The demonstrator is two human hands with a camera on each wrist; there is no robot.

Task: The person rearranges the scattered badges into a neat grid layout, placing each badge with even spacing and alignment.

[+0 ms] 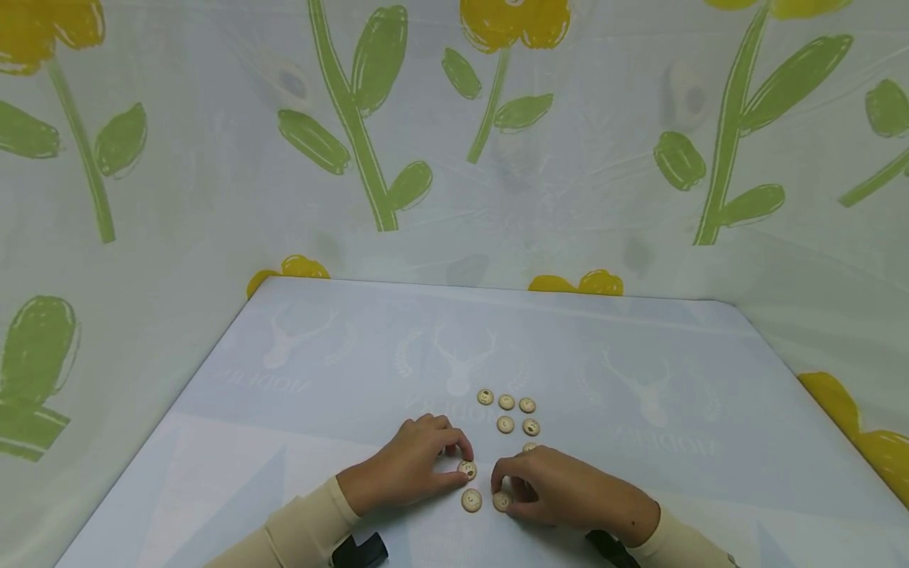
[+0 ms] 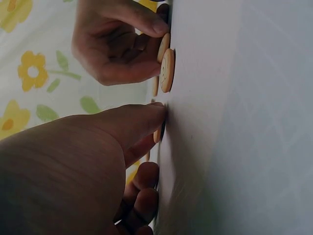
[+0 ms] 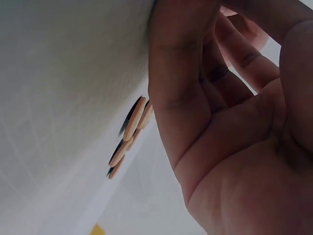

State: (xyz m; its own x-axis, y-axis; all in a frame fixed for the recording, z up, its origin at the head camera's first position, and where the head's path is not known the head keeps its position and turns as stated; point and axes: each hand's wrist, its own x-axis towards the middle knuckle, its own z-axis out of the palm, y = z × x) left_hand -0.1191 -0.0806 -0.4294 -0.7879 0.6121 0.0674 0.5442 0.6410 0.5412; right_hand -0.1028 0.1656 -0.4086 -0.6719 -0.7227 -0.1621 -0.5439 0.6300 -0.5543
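Small round light-wood discs with dark markings lie flat on the table. My left hand (image 1: 408,465) pinches one wooden disc (image 1: 467,470) between thumb and index finger, at the table surface. Just below it, nearer to me, lies another wooden disc (image 1: 472,500) that neither hand holds. To its right, my right hand (image 1: 571,491) grips a wooden disc (image 1: 501,501) with thumb and forefinger. In the left wrist view the left hand's disc (image 2: 157,134) is mostly covered by the thumb. The right wrist view hides the right hand's disc behind its fingers.
Beyond the hands, several more wooden discs (image 1: 506,424) lie in loose rows, one partly covered by the right hand. The pale table (image 1: 341,339) has faint deer-head prints. A curtain (image 1: 568,197) with green and yellow flowers hangs behind its far edge.
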